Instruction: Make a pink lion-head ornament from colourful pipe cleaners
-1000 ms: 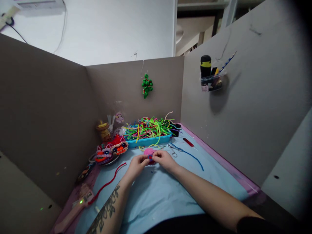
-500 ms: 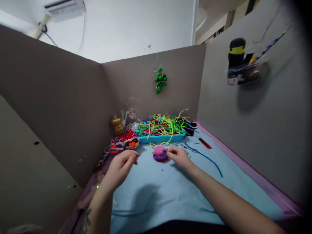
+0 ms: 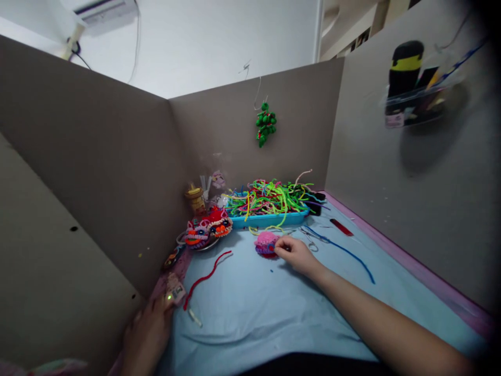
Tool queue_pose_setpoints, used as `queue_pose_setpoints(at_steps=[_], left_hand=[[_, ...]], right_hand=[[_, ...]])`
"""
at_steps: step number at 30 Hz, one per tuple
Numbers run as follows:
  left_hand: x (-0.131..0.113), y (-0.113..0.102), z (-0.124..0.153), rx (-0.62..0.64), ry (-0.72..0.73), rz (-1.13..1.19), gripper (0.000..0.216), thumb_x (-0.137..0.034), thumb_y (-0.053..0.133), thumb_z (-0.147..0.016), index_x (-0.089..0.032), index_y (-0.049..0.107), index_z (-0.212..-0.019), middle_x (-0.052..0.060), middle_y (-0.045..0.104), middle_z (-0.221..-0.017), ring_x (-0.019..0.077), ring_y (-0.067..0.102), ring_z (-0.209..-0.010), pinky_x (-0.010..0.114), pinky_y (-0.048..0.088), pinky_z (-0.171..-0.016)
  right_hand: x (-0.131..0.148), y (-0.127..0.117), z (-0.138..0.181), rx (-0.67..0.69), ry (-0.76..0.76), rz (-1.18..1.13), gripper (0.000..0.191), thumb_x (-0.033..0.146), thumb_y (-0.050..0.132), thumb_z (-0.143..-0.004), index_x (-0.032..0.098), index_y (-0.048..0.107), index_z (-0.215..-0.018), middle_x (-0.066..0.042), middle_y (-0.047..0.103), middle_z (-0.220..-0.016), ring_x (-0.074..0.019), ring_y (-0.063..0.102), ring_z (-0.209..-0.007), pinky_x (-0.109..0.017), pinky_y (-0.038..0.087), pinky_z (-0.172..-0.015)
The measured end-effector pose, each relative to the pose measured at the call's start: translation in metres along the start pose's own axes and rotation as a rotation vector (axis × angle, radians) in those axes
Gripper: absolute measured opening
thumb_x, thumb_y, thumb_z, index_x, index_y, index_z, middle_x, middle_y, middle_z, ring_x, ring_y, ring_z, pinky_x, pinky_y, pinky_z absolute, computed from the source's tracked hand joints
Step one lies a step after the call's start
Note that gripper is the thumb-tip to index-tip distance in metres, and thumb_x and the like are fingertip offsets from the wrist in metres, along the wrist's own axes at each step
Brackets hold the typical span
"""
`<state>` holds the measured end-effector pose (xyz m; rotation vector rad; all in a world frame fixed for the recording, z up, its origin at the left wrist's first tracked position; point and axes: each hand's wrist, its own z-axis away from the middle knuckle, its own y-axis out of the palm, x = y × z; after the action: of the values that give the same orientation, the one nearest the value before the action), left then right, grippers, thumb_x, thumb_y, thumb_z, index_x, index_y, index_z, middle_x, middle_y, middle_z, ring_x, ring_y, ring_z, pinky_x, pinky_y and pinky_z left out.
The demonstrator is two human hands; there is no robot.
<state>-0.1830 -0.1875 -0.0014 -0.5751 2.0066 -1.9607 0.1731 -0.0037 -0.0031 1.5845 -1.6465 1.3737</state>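
A small pink pipe-cleaner figure (image 3: 265, 242) lies on the light blue mat (image 3: 274, 313), in front of a blue tray. My right hand (image 3: 294, 252) rests on the mat with its fingers pinched on the figure's right side. My left hand (image 3: 148, 334) is at the lower left edge of the mat, fingers wrapped round a pink glue gun (image 3: 172, 291) whose green light glows. A red pipe cleaner (image 3: 205, 277) curves across the mat just right of the glue gun.
The blue tray (image 3: 270, 219) holds a heap of coloured pipe cleaners. Two finished red and pink figures (image 3: 205, 230) sit left of it. Scissors (image 3: 313, 240), a blue pipe cleaner (image 3: 348, 253) and a red tool (image 3: 341, 226) lie to the right. Brown cardboard walls (image 3: 97, 172) enclose the desk.
My left hand let go of the pink figure and moved down to the left onto the glue gun. My right hand stayed on the figure, now set on the mat.
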Motion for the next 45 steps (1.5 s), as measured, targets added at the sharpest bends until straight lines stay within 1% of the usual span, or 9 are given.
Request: queue_pose_setpoints(at_steps=[7, 13, 16, 19, 23, 26, 28, 37, 45], left_hand=[[0.001, -0.008, -0.011, -0.016, 0.056, 0.051, 0.038, -0.026, 0.031, -0.09, -0.013, 0.059, -0.112, 0.017, 0.063, -0.097, 0.0293, 0.061, -0.088, 0.04, 0.044, -0.078], [-0.045, -0.034, -0.008, -0.254, 0.171, 0.283, 0.044, -0.026, 0.028, -0.09, -0.012, 0.047, -0.128, 0.018, 0.056, -0.11, 0.0272, 0.059, -0.097, 0.037, 0.045, -0.082], [-0.067, -0.044, -0.015, -0.349, 0.22, 0.488, 0.047, -0.034, 0.035, -0.088, -0.013, 0.046, -0.129, 0.016, 0.055, -0.107, 0.0273, 0.058, -0.093, 0.038, 0.046, -0.079], [-0.08, -0.049, -0.021, -0.383, 0.151, 0.959, 0.049, -0.049, 0.039, -0.084, -0.013, 0.055, -0.112, 0.01, 0.058, -0.087, 0.0235, 0.058, -0.075, 0.034, 0.047, -0.066], [-0.107, -0.053, -0.014, -0.165, 0.07, 1.648, 0.056, -0.065, 0.048, -0.075, -0.014, 0.054, -0.096, 0.002, 0.055, -0.068, 0.0144, 0.051, -0.057, 0.026, 0.044, -0.053], [-0.14, -0.054, 0.0, 0.078, 0.168, 1.837, 0.062, -0.055, 0.074, -0.059, -0.015, 0.053, -0.1, -0.004, 0.049, -0.064, 0.0083, 0.044, -0.053, 0.02, 0.04, -0.05], [-0.162, -0.05, 0.009, 0.237, 0.226, 1.949, 0.065, -0.057, 0.074, -0.059, -0.015, 0.054, -0.104, -0.003, 0.048, -0.068, 0.0075, 0.043, -0.054, 0.019, 0.038, -0.048], [-0.203, -0.013, 0.025, 0.553, 0.406, 2.012, 0.069, -0.072, 0.061, -0.06, -0.019, 0.055, -0.103, 0.004, 0.054, -0.087, 0.011, 0.049, -0.06, 0.018, 0.035, -0.037], [-0.207, -0.001, 0.022, 0.643, 0.537, 1.867, 0.072, -0.08, 0.052, -0.059, -0.016, 0.054, -0.09, 0.002, 0.055, -0.066, 0.0108, 0.047, -0.05, 0.02, 0.035, -0.038]], right_hand=[[0.002, 0.0, 0.0, -0.006, 0.018, -0.038, 0.012, 0.026, 0.056, -0.069, 0.017, 0.059, -0.061, -0.001, 0.057, -0.064, -0.0152, 0.051, -0.062, -0.027, 0.04, -0.06], [0.004, -0.001, 0.0, -0.027, -0.011, -0.042, 0.012, 0.025, 0.055, -0.071, 0.017, 0.058, -0.062, -0.001, 0.057, -0.065, -0.0152, 0.051, -0.063, -0.028, 0.04, -0.061], [0.004, -0.002, 0.0, -0.055, -0.011, -0.049, 0.012, 0.025, 0.055, -0.071, 0.017, 0.058, -0.062, -0.001, 0.057, -0.066, -0.0148, 0.05, -0.064, -0.027, 0.04, -0.062], [0.002, -0.002, -0.001, -0.089, 0.022, -0.122, 0.013, 0.027, 0.058, -0.07, 0.016, 0.058, -0.064, 0.0, 0.056, -0.065, -0.0143, 0.05, -0.064, -0.027, 0.039, -0.063], [-0.004, 0.0, -0.006, -0.095, 0.159, -0.388, 0.018, 0.033, 0.063, -0.068, 0.017, 0.056, -0.065, 0.004, 0.049, -0.055, -0.0102, 0.041, -0.052, -0.024, 0.033, -0.052], [-0.007, 0.0, -0.008, -0.079, 0.288, -0.681, 0.022, 0.034, 0.068, -0.063, 0.018, 0.053, -0.066, 0.006, 0.043, -0.05, -0.0078, 0.033, -0.046, -0.022, 0.022, -0.044], [-0.007, -0.003, -0.008, -0.037, 0.328, -0.883, 0.025, 0.032, 0.071, -0.06, 0.019, 0.052, -0.068, 0.005, 0.045, -0.055, -0.008, 0.034, -0.048, -0.021, 0.02, -0.044], [-0.003, -0.005, 0.0, 0.292, 0.221, -1.164, 0.036, 0.036, 0.077, -0.06, 0.019, 0.047, -0.068, 0.002, 0.045, -0.07, -0.0078, 0.034, -0.055, -0.019, 0.021, -0.045], [-0.009, 0.001, 0.008, 0.388, 0.256, -1.109, 0.051, 0.044, 0.082, -0.049, 0.02, 0.038, -0.061, 0.003, 0.043, -0.066, -0.0098, 0.038, -0.058, -0.024, 0.032, -0.051]])
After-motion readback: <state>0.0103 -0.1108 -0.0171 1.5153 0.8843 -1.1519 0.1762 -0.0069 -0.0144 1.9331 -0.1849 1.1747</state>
